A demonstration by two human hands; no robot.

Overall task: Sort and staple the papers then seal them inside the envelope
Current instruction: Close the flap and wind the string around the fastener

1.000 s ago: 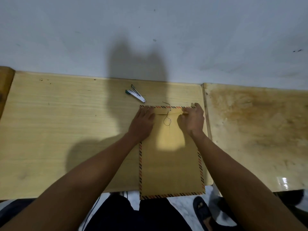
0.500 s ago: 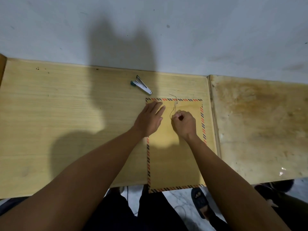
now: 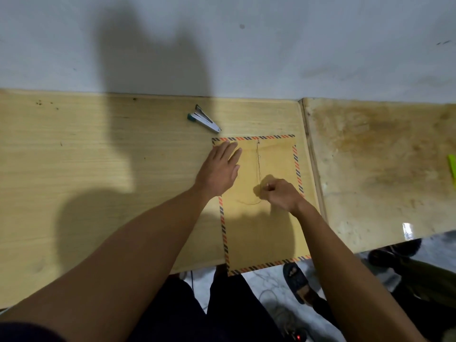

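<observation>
While my left hand (image 3: 218,172) lies flat on the envelope (image 3: 261,206) at the surface's (image 3: 98,156) near edge, my right hand (image 3: 280,193) pinches the string (image 3: 259,166), now drawn taut; sealing underway, stapler (image 3: 203,122) idle.

One envelope (image 3: 261,218) lies under two hands, one stapler (image 3: 203,122) sits beyond the left hand (image 3: 218,172), and one string (image 3: 259,169) runs to the right hand (image 3: 281,195).

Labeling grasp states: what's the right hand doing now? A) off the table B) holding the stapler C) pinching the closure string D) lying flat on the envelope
C: the right hand has its fingers curled, pinching the thin string that runs down from the envelope flap; the stapler lies untouched on the table.
</observation>
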